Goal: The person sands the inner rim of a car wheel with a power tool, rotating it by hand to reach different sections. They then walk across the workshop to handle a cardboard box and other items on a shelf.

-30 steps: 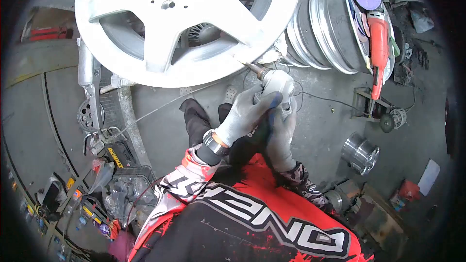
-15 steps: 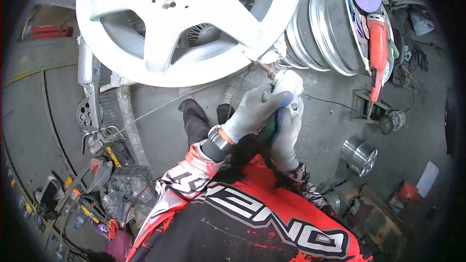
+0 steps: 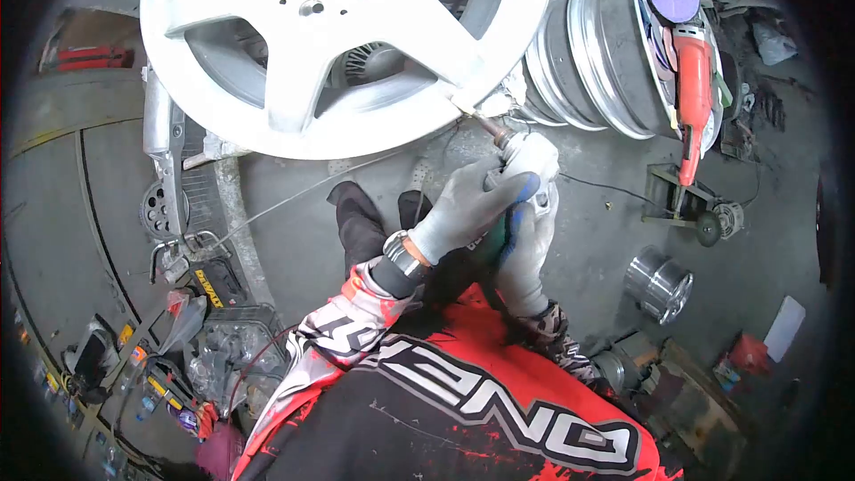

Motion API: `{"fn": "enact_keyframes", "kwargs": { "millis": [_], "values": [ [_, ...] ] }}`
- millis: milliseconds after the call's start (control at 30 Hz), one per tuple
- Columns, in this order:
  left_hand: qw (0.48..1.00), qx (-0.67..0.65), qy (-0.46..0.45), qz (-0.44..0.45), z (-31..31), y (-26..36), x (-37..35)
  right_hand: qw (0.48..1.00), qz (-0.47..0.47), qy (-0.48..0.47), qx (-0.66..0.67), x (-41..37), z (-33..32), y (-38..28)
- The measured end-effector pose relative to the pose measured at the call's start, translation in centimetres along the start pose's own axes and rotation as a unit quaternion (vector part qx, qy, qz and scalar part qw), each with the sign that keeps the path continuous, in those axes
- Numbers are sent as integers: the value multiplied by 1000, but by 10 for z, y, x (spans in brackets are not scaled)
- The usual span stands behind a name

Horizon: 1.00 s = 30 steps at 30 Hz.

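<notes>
A large pale alloy wheel rim (image 3: 236,116) with broad spokes fills the upper middle of the view. Against its lower right edge rests the thin tip of a die grinder (image 3: 533,157), which has a light-coloured head. My left hand (image 3: 465,207), in a grey glove, is closed around the side of the grinder's head. My right hand (image 3: 527,258), gloved as well, wraps the body just below. Most of the grinder's body is hidden by the gloves. Whether the tip actually touches the metal is hard to see.
Several silver rims (image 3: 614,44) lie stacked at the upper right, with a red angle grinder (image 3: 693,80) on them. A small shiny rim (image 3: 659,285) sits on the floor at right. Bags and a DeWalt case (image 3: 212,285) crowd the lower left. A cable crosses the floor.
The grinder and both hands have shifted very slightly to the right along the rim's edge. Both hands keep their hold, and the wheel stays in place.
</notes>
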State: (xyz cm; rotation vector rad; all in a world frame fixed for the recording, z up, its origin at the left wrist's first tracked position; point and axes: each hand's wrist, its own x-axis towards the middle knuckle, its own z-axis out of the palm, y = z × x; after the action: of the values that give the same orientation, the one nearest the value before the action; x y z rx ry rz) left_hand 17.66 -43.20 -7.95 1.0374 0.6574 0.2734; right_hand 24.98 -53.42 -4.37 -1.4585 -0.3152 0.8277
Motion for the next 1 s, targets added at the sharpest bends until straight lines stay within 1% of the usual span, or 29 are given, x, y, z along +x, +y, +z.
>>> {"fn": "enact_keyframes", "kwargs": {
  "millis": [33, 167, 233, 267, 333, 367, 433, 533, 567, 633, 767, 833, 867, 933, 967, 1000],
  "values": [
    [998, 52, 5, 37, 1, 0, 2, 1000, -10, 18, -19, 0, -2, 3],
    [998, 20, 16, 48, -3, 5, -14, 1000, 15, 12, -16, -7, 4, 3],
    [998, -7, 2, -65, -9, 12, -24, 998, 55, -1, 19, -10, 11, 2],
    [998, -6, 2, -64, -8, 8, -23, 998, 55, -1, 20, -10, 10, 3],
    [999, 26, 20, 43, -4, 2, -19, 999, 48, -12, -3, -10, 3, 4],
    [999, 24, 19, 45, -2, 0, -15, 999, 46, -12, -5, -9, -1, 6],
    [999, 34, -17, 37, 1, 13, -5, 1000, -7, 15, -22, -4, -7, 9],
    [998, 24, -21, 47, 3, 3, -2, 1000, -15, 17, -21, -3, -7, 7],
    [998, 24, -19, 47, 2, 0, -3, 1000, -15, 16, -20, -4, -5, 5],
    [1000, 17, 4, 4, -3, -4, -14, 999, 21, -4, -38, -8, 10, -8],
    [998, 48, 29, 35, -3, 0, -23, 999, 49, -11, 1, -10, 6, 3],
    [1000, -13, 17, 3, 3, 2, -16, 999, 23, -15, 20, -6, 6, -5],
    [1000, -16, 16, 5, 7, 5, -11, 1000, 21, -16, 18, -5, 2, -6],
    [1000, -12, -9, 27, 13, 21, -4, 999, -30, 7, -45, 0, -11, -1],
    [999, 25, -16, 38, 13, 18, 1, 998, -49, -1, -45, 1, -19, 3],
    [999, 24, -13, 39, 13, 20, 0, 998, -48, -4, -45, 0, -19, 3]
  ]
}}
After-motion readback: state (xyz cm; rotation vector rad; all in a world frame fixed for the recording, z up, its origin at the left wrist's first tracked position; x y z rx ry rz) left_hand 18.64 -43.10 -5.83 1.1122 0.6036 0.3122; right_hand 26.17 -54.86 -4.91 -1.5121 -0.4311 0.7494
